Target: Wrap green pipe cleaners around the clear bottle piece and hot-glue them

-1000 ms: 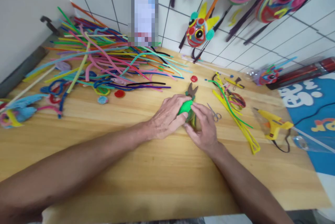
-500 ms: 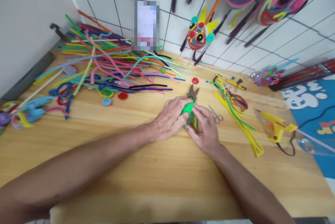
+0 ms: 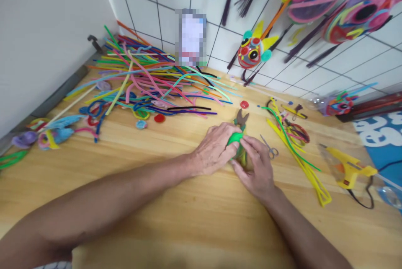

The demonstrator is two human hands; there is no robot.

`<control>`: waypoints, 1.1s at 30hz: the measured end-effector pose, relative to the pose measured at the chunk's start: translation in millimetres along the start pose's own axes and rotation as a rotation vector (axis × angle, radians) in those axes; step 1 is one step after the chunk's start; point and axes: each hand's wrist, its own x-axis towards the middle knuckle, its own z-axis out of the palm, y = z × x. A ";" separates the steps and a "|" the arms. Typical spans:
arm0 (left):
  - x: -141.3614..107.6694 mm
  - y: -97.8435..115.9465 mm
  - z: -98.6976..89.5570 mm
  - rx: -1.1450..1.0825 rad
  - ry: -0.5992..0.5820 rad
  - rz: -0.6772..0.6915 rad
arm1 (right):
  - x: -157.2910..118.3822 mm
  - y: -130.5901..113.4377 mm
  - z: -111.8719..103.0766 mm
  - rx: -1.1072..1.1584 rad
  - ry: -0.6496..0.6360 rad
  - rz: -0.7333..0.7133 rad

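A small bright green rounded piece (image 3: 235, 138) sits between my two hands over the middle of the wooden table; its kind is hard to make out, though its colour matches the pipe cleaners around. My left hand (image 3: 215, 149) closes on it from the left, thumb along its near side. From the right, my right hand (image 3: 257, 168) pinches its edge with thumb and fingers curled in. Under and just beyond the hands lies a pair of pliers (image 3: 241, 119), jaws spread and pointing away, handles partly hidden. Small scissors (image 3: 270, 148) rest right of my right hand.
A heap of coloured pipe cleaners (image 3: 150, 76) covers the back left. Yellow pipe cleaners (image 3: 309, 168) and a yellow glue gun (image 3: 348, 166) with its cord lie at right. A blurred-out phone-like screen (image 3: 192, 38) leans on the tiled wall, where colourful masks (image 3: 251, 52) hang.
The whole view has shifted, so everything appears farther right and slightly lower. Both hands keep hold of the green piece, with only slight finger movement.
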 end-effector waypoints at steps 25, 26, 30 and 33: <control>-5.8 -0.2 5.8 -0.001 0.056 0.017 | 1.8 -2.2 -2.2 0.015 0.000 -0.001; -5.7 0.2 5.4 -0.002 0.054 0.017 | 1.9 -2.2 -2.1 0.011 0.002 -0.003; -5.7 1.8 3.1 -0.014 0.037 -0.004 | 1.0 -2.1 -2.1 -0.004 -0.006 0.004; -6.1 0.6 2.5 -0.017 0.035 0.001 | 0.6 -2.1 -2.3 -0.013 -0.013 0.008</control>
